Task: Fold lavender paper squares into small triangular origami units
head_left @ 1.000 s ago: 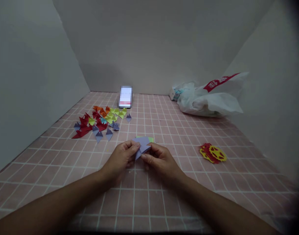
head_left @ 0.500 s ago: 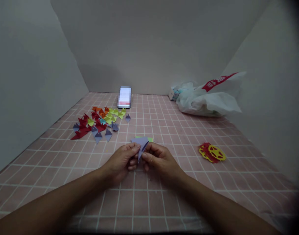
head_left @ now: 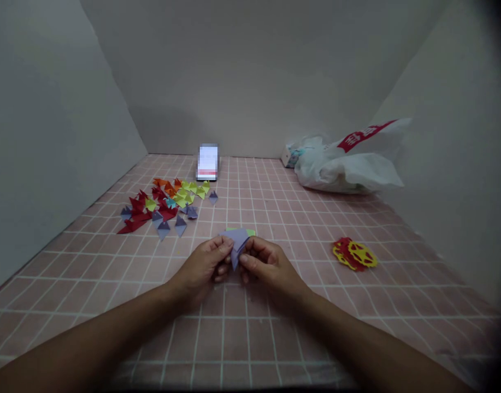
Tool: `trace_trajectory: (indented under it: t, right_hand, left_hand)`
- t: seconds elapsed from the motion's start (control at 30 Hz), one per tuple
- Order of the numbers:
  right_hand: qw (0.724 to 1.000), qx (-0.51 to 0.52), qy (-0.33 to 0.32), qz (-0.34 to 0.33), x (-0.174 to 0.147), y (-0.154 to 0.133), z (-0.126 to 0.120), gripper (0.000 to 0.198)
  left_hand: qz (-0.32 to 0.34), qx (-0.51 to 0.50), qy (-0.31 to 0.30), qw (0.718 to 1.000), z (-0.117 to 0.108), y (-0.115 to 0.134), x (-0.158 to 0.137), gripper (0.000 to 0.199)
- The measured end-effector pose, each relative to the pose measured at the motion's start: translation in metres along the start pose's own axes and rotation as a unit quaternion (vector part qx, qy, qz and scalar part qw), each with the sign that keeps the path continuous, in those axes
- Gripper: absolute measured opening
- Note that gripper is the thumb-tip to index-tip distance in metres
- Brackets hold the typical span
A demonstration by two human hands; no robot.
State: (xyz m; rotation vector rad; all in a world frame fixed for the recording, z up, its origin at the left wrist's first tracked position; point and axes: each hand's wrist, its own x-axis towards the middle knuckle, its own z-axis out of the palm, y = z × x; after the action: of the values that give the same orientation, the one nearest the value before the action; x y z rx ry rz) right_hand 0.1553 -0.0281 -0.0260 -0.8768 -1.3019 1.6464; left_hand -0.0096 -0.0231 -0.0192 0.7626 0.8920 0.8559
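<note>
Between my hands is a folded piece of lilac origami paper (head_left: 237,238), its narrow point toward me. My left hand (head_left: 207,266) pinches its left side between thumb and fingers. On the other side, my right hand (head_left: 265,264) grips the folded right edge, thumb in front. Just behind the paper lies a light green sheet of paper (head_left: 251,232), mostly hidden by the lilac piece and my fingers. Both hands are low over the pink checked tablecloth (head_left: 234,338).
Folded paper figures (head_left: 164,203) in red, orange, yellow, blue and lilac lie at the left. A lit phone (head_left: 207,162) stands behind them. Red and yellow cut-out discs (head_left: 354,254) lie at the right. A white plastic bag (head_left: 348,172) and a small box (head_left: 291,156) sit at the back right.
The flap at the paper's right side has been turned down flatter, and the lower point looks wider. Both hands keep their hold in nearly the same place.
</note>
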Motion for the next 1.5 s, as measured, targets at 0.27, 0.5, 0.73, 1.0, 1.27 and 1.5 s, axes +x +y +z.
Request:
trace_trajectory:
  t: [0.27,0.5,0.73,1.0,1.27,1.5]
  right_hand:
    - [1.0,-0.011,-0.007,-0.011,-0.0003,0.0003,-0.0006,0.019]
    - [0.999,0.003,-0.027,-0.022,0.0012,0.0004,-0.0008,0.02]
    - [1.0,0.012,-0.021,-0.018,0.0008,0.0013,-0.0005,0.017]
    - [1.0,-0.011,-0.003,-0.018,0.0002,0.0006,-0.0004,0.015]
    - [0.999,0.013,-0.03,-0.018,0.0002,0.0061,-0.0001,0.02]
    - [0.999,0.017,-0.038,-0.02,0.0008,0.0059,-0.0007,0.019]
  left_hand:
    - [0.014,0.03,0.017,0.999,-0.0013,-0.0024,0.0005,0.033]
    - [-0.021,-0.034,-0.014,0.999,0.0006,-0.0001,0.0001,0.034]
    - [-0.016,-0.034,-0.02,0.999,-0.0002,-0.0012,0.0007,0.037]
    - [0.025,0.026,0.015,0.999,-0.0011,-0.004,0.0003,0.036]
    - [-0.005,-0.016,-0.029,0.999,0.0005,-0.0027,0.0002,0.036]
    - [-0.019,-0.041,-0.037,0.998,-0.0009,-0.0026,0.0013,0.035]
